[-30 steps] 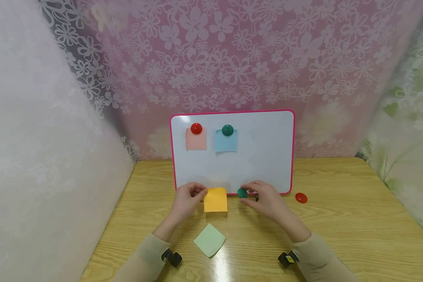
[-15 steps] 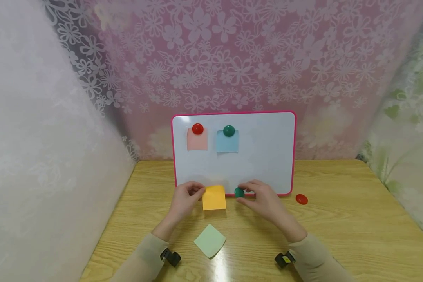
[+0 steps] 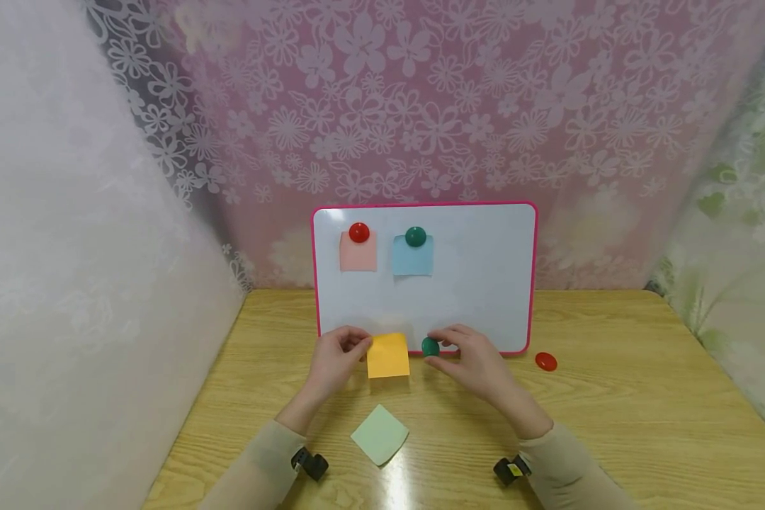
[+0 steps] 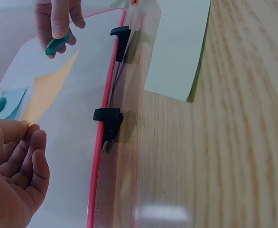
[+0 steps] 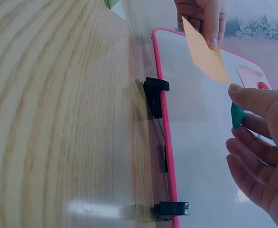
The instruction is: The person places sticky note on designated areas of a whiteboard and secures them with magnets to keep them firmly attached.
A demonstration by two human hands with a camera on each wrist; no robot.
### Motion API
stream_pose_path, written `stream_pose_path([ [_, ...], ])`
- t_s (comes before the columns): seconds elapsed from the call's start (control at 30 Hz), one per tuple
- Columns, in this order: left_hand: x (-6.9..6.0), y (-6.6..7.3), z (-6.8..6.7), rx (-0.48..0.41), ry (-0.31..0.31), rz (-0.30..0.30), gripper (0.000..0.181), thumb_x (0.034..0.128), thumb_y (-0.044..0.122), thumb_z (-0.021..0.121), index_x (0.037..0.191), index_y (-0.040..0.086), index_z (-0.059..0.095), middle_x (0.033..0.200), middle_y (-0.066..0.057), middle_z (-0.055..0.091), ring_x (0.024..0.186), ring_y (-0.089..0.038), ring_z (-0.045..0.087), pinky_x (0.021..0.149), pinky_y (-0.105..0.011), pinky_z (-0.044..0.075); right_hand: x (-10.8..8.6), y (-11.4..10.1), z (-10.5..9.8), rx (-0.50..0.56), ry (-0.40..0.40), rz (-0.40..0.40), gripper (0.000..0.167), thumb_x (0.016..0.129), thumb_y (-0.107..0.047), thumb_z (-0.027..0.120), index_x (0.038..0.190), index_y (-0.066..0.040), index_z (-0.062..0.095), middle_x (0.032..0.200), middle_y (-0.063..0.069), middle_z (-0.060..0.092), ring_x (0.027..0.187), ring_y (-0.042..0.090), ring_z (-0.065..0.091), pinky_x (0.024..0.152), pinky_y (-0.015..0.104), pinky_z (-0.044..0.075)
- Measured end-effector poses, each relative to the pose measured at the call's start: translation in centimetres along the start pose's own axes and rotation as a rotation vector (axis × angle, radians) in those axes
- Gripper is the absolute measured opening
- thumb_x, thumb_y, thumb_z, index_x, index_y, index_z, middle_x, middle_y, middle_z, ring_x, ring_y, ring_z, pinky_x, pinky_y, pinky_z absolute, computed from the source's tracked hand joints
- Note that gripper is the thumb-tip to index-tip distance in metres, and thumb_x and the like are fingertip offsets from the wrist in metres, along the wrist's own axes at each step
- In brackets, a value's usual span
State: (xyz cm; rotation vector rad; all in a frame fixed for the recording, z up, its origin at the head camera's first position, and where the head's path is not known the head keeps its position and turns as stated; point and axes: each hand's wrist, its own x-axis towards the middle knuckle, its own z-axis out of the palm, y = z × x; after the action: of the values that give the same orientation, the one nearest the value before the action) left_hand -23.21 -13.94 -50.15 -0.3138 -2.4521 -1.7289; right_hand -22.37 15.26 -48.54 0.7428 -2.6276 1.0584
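My left hand pinches an orange sticky note by its upper left corner, in front of the lower part of a pink-framed whiteboard. To the right of the note, my right hand holds a round green magnet between thumb and fingers. The right wrist view shows that green magnet edge-on, below the thumb. In the left wrist view the orange note bends slightly, apart from the board. Higher on the board, a red magnet sits on a pink note and another green magnet on a blue note.
A pale green sticky note lies on the wooden table between my forearms. A loose red magnet rests right of the board. Black clips grip the board's lower edge. A floral curtain hangs behind.
My right hand has moved slightly left with the green magnet, closer to the orange note. The orange note has risen a little in my left hand. The view has shifted slightly.
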Motion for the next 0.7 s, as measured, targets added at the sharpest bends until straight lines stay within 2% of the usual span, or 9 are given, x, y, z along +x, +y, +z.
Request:
stream_pose_path([
  [0.23, 0.3, 0.2, 0.0, -0.021, 0.003, 0.026, 0.005, 0.1017, 0.009, 0.075, 0.101, 0.006, 0.079, 0.087, -0.004, 0.073, 0.072, -0.028, 0.069, 0.067, -0.036, 0.062, 0.3, -0.4, 0.0, -0.030, 0.011, -0.009, 0.041, 0.088, -0.022, 0.092, 0.124, -0.010, 0.078, 0.117, 0.001, 0.073, 0.104, 0.029, 0.071, 0.081, 0.037, 0.063],
  [0.4, 0.6, 0.4, -0.1, -0.037, 0.008, 0.021, 0.005, 0.1017, 0.008, 0.075, 0.102, 0.004, 0.078, 0.088, -0.006, 0.072, 0.071, -0.023, 0.067, 0.066, -0.034, 0.063, 0.7, -0.7, 0.2, -0.063, 0.020, -0.025, 0.041, 0.088, -0.024, 0.092, 0.124, -0.010, 0.078, 0.118, 0.002, 0.073, 0.103, 0.029, 0.071, 0.081, 0.039, 0.063],
  [0.5, 0.9, 0.5, -0.2, -0.040, 0.011, 0.017, 0.006, 0.1020, 0.008, 0.075, 0.103, 0.003, 0.078, 0.088, -0.006, 0.072, 0.072, -0.025, 0.067, 0.066, -0.037, 0.064, 1.0, -1.0, 0.4, -0.077, 0.024, -0.028, 0.043, 0.088, -0.027, 0.092, 0.125, -0.011, 0.078, 0.117, 0.002, 0.073, 0.103, 0.029, 0.070, 0.082, 0.041, 0.063],
  [0.57, 1.1, 0.5, -0.4, -0.033, 0.016, 0.025, 0.006, 0.1020, 0.008, 0.075, 0.102, 0.004, 0.078, 0.087, -0.006, 0.071, 0.072, -0.029, 0.067, 0.067, -0.043, 0.064, 1.3, -1.0, 0.7, -0.090, 0.031, -0.034, 0.044, 0.088, -0.029, 0.092, 0.125, -0.011, 0.077, 0.117, 0.002, 0.073, 0.104, 0.028, 0.070, 0.082, 0.040, 0.063],
  [0.7, 1.5, 0.2, -0.7, 0.011, 0.036, 0.035, 0.005, 0.1018, 0.010, 0.075, 0.102, 0.005, 0.078, 0.086, -0.004, 0.071, 0.070, -0.027, 0.065, 0.065, -0.041, 0.063, 1.8, -1.2, 1.2, -0.117, 0.049, -0.056, 0.045, 0.088, -0.030, 0.092, 0.126, -0.010, 0.077, 0.117, 0.002, 0.073, 0.105, 0.027, 0.071, 0.082, 0.038, 0.063],
])
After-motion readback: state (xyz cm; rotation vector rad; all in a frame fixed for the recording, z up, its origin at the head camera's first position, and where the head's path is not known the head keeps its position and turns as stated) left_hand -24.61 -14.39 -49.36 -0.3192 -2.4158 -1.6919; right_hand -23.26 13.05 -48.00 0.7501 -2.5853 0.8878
